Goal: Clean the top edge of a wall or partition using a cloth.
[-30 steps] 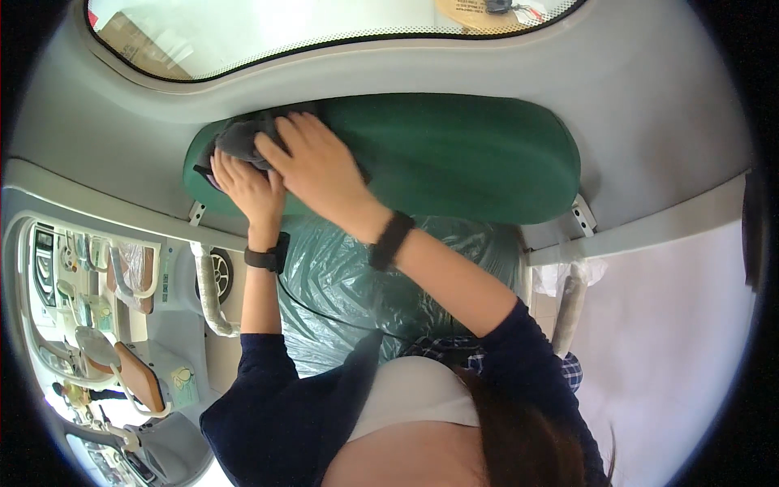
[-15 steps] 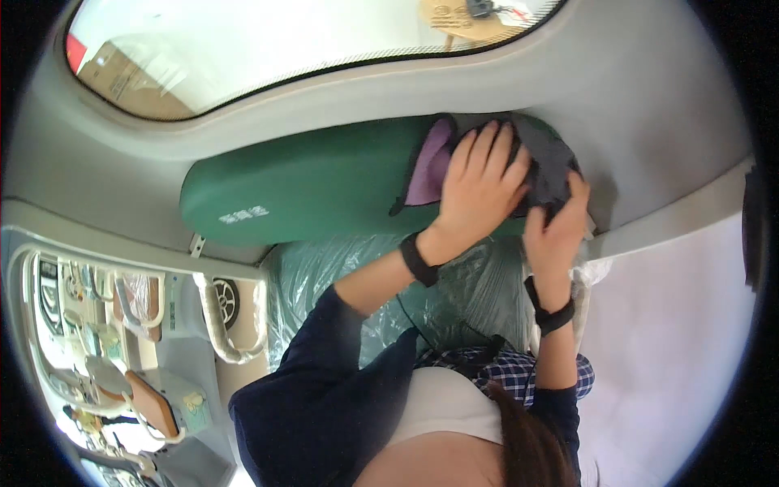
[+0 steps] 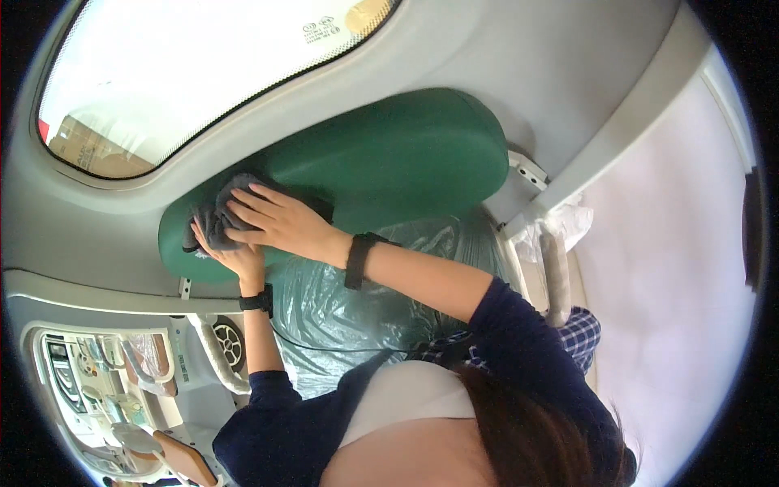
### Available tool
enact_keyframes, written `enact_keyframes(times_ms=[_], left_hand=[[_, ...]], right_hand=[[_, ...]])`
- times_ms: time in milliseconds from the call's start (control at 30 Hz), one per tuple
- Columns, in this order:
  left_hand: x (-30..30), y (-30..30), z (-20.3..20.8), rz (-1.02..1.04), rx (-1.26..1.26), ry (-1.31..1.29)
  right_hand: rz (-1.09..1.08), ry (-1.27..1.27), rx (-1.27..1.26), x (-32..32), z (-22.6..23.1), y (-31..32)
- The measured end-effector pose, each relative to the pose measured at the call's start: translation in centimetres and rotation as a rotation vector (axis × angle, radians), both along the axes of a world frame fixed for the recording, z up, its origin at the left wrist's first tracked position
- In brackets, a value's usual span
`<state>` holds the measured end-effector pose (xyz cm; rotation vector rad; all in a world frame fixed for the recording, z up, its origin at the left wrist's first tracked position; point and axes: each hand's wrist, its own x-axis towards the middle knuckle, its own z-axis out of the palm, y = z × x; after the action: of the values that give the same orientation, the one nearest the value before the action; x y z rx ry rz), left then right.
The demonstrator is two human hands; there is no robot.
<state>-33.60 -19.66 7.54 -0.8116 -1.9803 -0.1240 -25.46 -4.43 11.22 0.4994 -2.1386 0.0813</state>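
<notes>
A bunched dark grey cloth lies against the left end of a long green padded cushion. My left hand grips its lower side, the fingers curled up around it. Over the top and right of the cloth reaches my right hand, its fingers bent onto the fabric and pressing it to the cushion. Both wrists wear black bands. Part of the cloth is hidden beneath my hands.
Above the cushion runs a grey molded panel with a curved window. Below it is a green surface under clear plastic film. A plastic-wrapped rail stands at the right, a metal bracket by the cushion's right end.
Both hands have moved with the cloth from the cushion's right end to its left end. The cloth's purple side no longer shows. The view has shifted and tilted.
</notes>
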Motion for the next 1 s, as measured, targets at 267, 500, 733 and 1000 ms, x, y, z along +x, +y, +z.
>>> enact_keyframes(times_ms=[267,500,733,1000], left_hand=[[3.6,7.8,-14.6,-0.424,0.473,-0.697],[14.8,23.5,-4.7,-0.372,0.068,-0.364],[12.9,24.2,1.6,-0.544,0.135,-0.231],[13.4,18.9,-11.0,-0.549,-0.128,-0.388]], right_hand=[[-0.019,-0.205,-0.096,8.4,-5.5,8.5],[-0.535,-0.126,-0.289,16.7,-4.3,16.4],[-0.364,0.152,-0.635,13.0,-1.1,16.3],[-0.539,-0.131,-0.475,15.4,-16.1,13.6]])
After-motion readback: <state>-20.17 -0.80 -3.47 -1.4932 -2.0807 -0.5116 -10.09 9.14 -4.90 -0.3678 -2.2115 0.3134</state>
